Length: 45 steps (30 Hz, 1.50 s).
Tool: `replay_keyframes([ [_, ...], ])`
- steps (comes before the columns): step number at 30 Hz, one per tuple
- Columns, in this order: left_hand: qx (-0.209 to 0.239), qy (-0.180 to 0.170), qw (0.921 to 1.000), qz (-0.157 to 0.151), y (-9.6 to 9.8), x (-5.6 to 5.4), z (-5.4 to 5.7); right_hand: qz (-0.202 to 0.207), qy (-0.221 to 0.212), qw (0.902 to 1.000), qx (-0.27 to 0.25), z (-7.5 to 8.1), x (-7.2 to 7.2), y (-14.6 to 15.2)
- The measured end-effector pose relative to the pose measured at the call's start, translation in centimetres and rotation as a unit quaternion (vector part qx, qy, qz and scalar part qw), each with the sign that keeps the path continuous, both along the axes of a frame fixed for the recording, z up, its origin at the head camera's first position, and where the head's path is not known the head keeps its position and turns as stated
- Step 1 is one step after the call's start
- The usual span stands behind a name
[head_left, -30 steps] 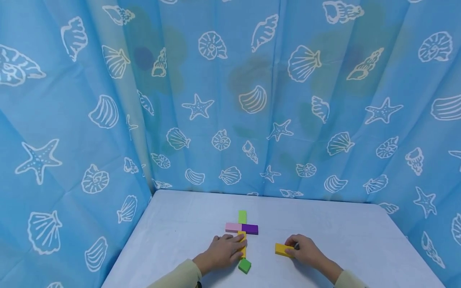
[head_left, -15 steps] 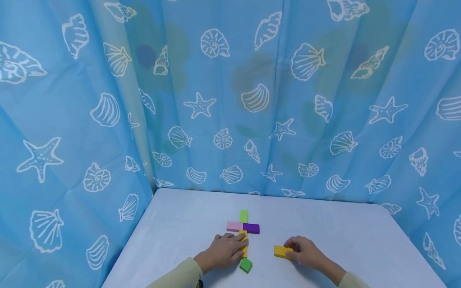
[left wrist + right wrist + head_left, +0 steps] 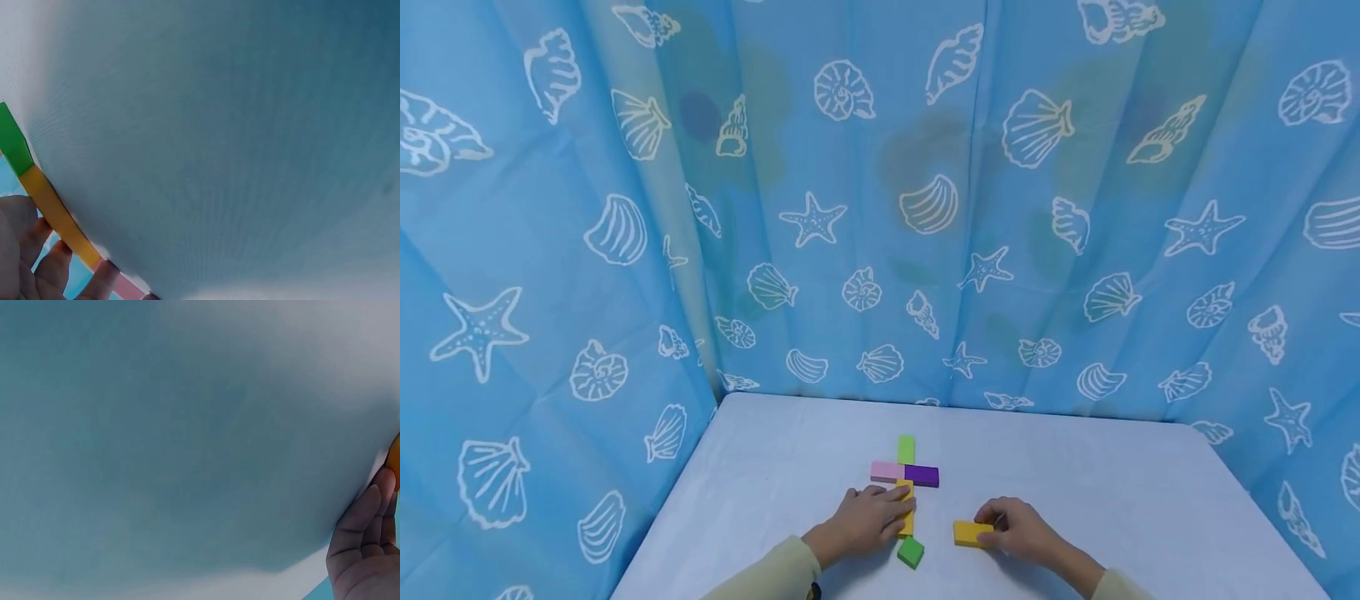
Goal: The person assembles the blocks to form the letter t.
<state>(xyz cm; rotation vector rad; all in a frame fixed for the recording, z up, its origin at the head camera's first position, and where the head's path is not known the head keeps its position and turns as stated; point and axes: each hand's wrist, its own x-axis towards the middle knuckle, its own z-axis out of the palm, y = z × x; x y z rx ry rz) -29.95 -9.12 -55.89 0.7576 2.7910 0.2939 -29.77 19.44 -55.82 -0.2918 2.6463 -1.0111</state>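
Note:
On the table, my left hand (image 3: 867,521) rests its spread fingers on a yellow block (image 3: 907,523) that lies lengthwise toward me. A green block (image 3: 911,552) sits turned at its near end. Beyond its far end, a pink block (image 3: 887,472) and a purple block (image 3: 921,476) lie end to end crosswise, and a light green block (image 3: 906,450) extends away from them. To the right, my right hand (image 3: 1024,533) pinches the right end of another yellow block (image 3: 971,534) between thumb and fingers. In the right wrist view only an edge of this yellow block (image 3: 394,464) shows.
A white-covered table (image 3: 1120,475) carries the blocks. A blue curtain (image 3: 865,217) with white shells and starfish stands along its back and sides.
My right hand has moved left and slightly toward me with its yellow block, nearing the row of blocks. The left hand stays on the other yellow block.

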Motion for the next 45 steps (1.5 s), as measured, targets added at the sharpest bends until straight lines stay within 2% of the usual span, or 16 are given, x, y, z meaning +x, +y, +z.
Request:
replay_keyframes([
  [8, 0.013, 0.001, 0.9999, 0.008, -0.1, -0.2, -0.6, 0.010, -0.001, 0.9999, -0.013, 0.0, 0.4, -0.9],
  [19, 0.014, -0.012, 0.9997, 0.016, 0.1, 0.0, -0.6, 0.023, -0.015, 0.9994, -0.021, -0.3, 1.2, -2.0],
  [31, 0.008, -0.006, 0.9999, 0.009, -0.1, 0.0, 0.2, 0.041, -0.007, 0.9988, -0.025, -0.4, 1.5, -2.8],
  [45, 0.012, -0.009, 0.9998, 0.011, -0.1, -0.1, 0.1, 0.054, -0.013, 0.9979, -0.034, -0.5, 1.6, -3.0],
])
